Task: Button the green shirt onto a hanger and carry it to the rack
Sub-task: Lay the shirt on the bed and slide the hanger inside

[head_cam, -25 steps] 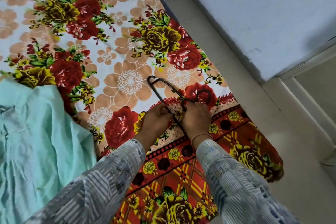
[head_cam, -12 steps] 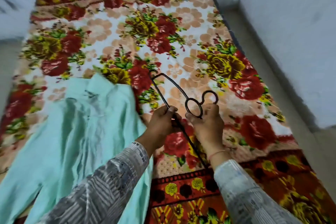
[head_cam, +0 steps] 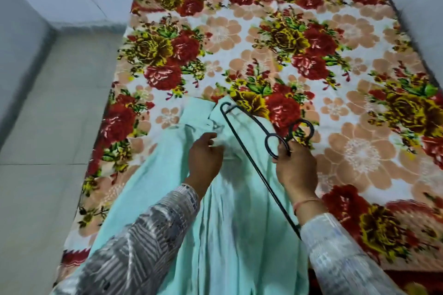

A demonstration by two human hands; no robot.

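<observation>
Fingers [head_cam: 283, 149] of our right hand [head_cam: 296, 171] curl round the hanger [head_cam: 249, 154] at its neck, just below the hook, holding it tilted above the green shirt [head_cam: 227, 223]. Our left hand [head_cam: 203, 159] touches the cloth just under the collar; we cannot tell if it pinches. Beneath both palms the shirt lies on the floral blanket [head_cam: 263, 38]. We judge it light and limp, best gathered at the collar, and the wire stiff.
</observation>
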